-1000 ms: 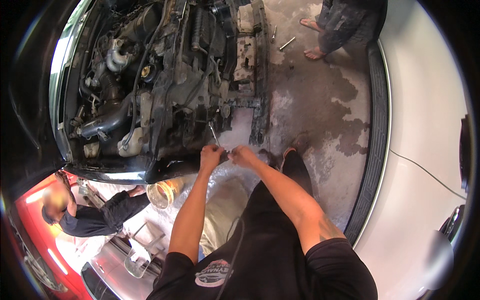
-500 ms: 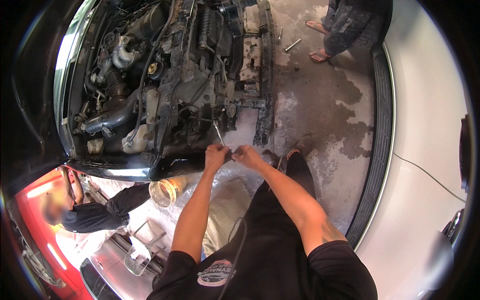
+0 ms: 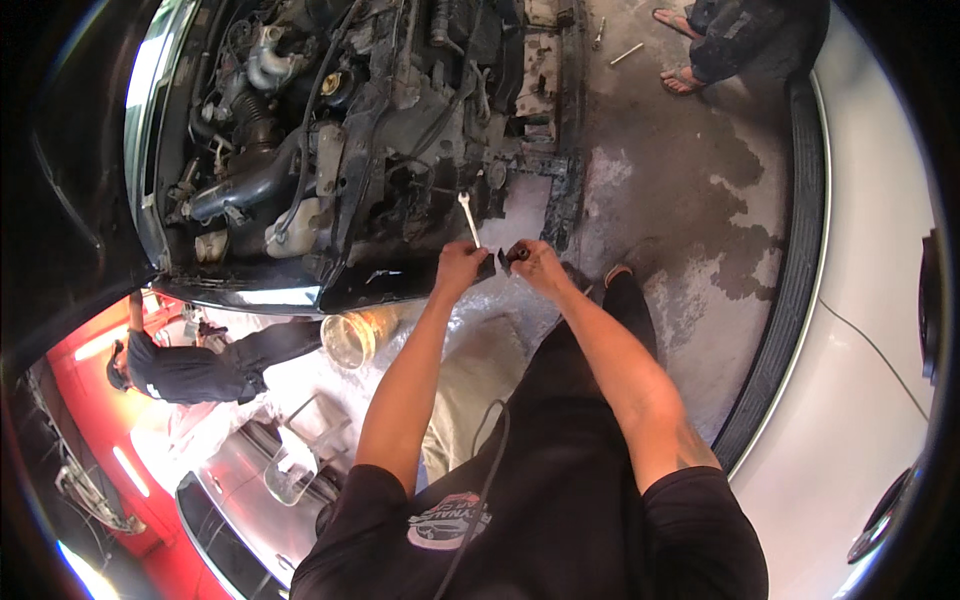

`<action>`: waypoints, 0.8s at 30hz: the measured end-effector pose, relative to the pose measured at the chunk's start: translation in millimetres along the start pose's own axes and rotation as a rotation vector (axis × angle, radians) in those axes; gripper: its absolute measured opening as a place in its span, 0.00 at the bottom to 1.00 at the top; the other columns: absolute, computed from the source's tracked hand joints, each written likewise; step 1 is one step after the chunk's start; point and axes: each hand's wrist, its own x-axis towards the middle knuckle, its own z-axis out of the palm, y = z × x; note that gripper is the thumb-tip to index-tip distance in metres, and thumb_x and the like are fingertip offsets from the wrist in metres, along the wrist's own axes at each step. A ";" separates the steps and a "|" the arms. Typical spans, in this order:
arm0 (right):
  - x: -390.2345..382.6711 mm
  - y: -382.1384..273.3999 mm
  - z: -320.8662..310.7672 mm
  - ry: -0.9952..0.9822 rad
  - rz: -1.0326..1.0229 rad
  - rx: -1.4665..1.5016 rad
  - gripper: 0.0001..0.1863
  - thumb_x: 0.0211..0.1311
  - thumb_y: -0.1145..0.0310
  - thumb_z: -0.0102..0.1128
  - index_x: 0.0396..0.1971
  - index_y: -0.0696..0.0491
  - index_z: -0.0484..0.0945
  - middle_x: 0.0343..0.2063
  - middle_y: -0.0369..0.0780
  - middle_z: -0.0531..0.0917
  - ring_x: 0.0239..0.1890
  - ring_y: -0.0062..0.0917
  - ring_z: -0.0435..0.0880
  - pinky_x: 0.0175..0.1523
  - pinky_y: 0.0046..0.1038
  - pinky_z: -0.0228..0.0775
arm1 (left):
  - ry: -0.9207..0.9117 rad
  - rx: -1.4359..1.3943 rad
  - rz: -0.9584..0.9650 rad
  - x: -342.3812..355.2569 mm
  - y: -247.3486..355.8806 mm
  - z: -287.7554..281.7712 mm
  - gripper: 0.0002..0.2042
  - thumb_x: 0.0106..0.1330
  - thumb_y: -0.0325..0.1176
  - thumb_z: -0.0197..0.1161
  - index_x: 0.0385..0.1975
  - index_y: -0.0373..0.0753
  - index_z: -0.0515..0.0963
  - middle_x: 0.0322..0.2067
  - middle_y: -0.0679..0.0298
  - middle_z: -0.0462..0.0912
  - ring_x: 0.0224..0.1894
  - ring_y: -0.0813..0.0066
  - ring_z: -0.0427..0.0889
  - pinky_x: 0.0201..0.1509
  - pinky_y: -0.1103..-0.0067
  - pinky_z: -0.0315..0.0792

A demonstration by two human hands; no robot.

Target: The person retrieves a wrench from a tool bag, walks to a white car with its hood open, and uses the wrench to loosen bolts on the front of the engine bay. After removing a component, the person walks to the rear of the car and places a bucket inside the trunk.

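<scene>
Head cam: L hand [image 3: 462,268] pinching wrench [image 3: 469,222], R hand [image 3: 541,268] pinching small dark pc [image 3: 519,254], loose in fingers, w/ car front [image 3: 425,120] already stripped bare.

Since the earlier pictures, the person's left hand [image 3: 462,268], with the wrench [image 3: 468,218], and right hand [image 3: 538,268] have moved up and rightward at the centre of the frame, and a clearer gap has opened between their fingertips, showing a small dark piece [image 3: 503,260] at the right fingers. The view has shifted too, setting the engine bay [image 3: 300,140] higher and farther right. At the lower left, the co-worker [image 3: 190,370] has turned their head away.
</scene>
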 end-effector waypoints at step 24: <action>-26.9 -32.5 -17.4 -0.081 0.036 0.054 0.10 0.53 0.73 0.58 0.35 0.57 0.83 0.22 0.32 0.79 0.24 0.15 0.72 0.29 0.22 0.65 | 0.108 -0.031 0.062 -11.9 11.7 -3.3 0.11 0.58 0.33 0.61 0.29 0.29 0.80 0.23 0.51 0.82 0.31 0.64 0.84 0.37 0.71 0.74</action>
